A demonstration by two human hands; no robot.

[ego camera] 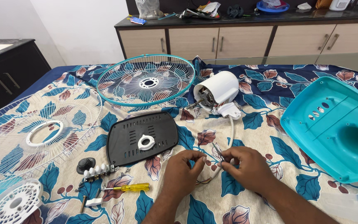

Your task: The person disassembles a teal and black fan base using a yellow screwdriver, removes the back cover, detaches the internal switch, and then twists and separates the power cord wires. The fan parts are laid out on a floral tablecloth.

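Both hands at 6 o'clock of the bedspread (pixel 253 103), close together, working thin wires (pixel 217 154). Left hand (pixel 183 168) pinched, thumb and forefinger closed on wire ends near 545,385; right hand (pixel 245 166) pinched likewise on the same wire bundle, fingertips just beside those of the left. Wires emerging from a white cable (pixel 231 135), running up toward 12 o'clock to the white fan motor housing (pixel 218 89), lying on its side with shaft end facing 7 o'clock. Black slotted base plate (pixel 141 139) at 10 o'clock of the hands, 1 white ring nut (pixel 146 142) resting on it. Teal-rimmed wire guard (pixel 146 81) at 11 o'clock, flat on the cloth, overlapping nothing visible. White wire guard (pixel 34 132) at 9 o'clock, well apart from the hands. Teal plastic base shell (pixel 336 128) at 3 o'clock, hollow side up. Yellow-handled screwdriver (pixel 131 187) at 8 o'clock, near the left wrist. White push-button switch block (pixel 97 171) and black knob (pixel 86 164) just beyond it. White vented round cover (pixel 13 203) at the lower left corner. Wooden cabinet (pixel 228 39) with cluttered dark top along the far wall.
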